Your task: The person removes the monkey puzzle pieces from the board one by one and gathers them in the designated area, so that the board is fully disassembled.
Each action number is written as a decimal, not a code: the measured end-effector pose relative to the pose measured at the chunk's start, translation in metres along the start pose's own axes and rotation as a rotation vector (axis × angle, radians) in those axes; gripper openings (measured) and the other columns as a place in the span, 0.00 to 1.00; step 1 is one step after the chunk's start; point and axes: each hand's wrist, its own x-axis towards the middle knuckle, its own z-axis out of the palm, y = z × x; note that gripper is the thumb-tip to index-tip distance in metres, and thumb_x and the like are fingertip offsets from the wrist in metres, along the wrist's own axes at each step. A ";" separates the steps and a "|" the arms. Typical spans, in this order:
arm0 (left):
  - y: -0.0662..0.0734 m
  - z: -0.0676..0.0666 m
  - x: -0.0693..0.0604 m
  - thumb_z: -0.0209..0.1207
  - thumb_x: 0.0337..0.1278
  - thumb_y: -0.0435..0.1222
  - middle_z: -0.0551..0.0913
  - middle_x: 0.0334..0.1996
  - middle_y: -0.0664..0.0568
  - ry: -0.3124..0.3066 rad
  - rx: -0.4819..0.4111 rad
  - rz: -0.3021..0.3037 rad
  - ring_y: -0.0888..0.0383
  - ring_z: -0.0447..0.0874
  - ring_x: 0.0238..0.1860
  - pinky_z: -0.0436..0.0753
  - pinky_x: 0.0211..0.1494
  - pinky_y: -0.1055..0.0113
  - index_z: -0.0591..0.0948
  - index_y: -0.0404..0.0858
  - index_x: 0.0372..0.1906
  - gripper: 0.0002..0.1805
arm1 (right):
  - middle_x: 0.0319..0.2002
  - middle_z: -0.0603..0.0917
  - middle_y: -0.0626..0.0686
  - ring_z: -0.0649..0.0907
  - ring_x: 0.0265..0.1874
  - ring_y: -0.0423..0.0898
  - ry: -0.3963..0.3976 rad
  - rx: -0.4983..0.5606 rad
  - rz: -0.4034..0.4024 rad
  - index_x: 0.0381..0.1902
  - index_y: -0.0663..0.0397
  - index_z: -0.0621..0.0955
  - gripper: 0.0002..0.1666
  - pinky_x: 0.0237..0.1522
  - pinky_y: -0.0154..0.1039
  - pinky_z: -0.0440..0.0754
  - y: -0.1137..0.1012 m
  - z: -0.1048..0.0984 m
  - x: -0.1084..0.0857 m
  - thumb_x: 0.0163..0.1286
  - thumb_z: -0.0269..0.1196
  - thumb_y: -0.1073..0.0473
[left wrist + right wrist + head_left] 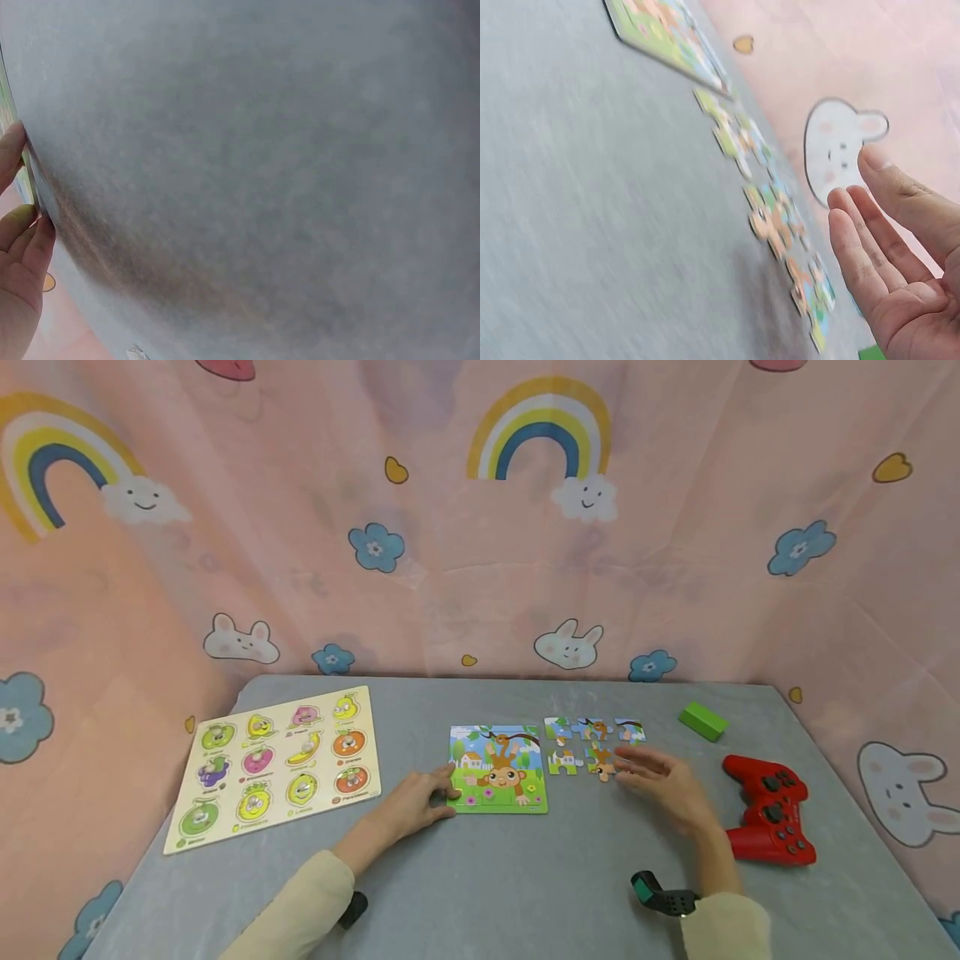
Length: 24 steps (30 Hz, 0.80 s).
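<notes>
A small monkey picture board (498, 770) lies flat on the grey table. My left hand (415, 802) rests at its left edge, fingertips and thumb touching the edge; the left wrist view shows the fingers (36, 244) against the board's rim. Several loose jigsaw pieces (564, 763) lie in two rows just right of the board, bearing parts of a similar monkey scene. Beside the right end of these pieces is my right hand (670, 787), fingers extended. In the right wrist view this hand (892, 262) appears raised over the table, with nothing in it, near the pieces (769, 221).
At the left lies a large fruit puzzle board (281, 806). A green block (702, 722) sits at the back right, with a red game controller (772, 814) nearer the right edge. A patterned pink curtain (450, 593) hangs behind the grey table (510, 893).
</notes>
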 end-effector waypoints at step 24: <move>0.000 0.000 -0.001 0.68 0.52 0.33 0.69 0.63 0.34 0.005 0.031 0.015 0.40 0.71 0.62 0.73 0.61 0.53 0.85 0.34 0.40 0.10 | 0.60 0.72 0.72 0.77 0.58 0.60 -0.138 0.223 -0.067 0.61 0.73 0.71 0.29 0.48 0.33 0.80 -0.012 0.099 0.023 0.63 0.64 0.70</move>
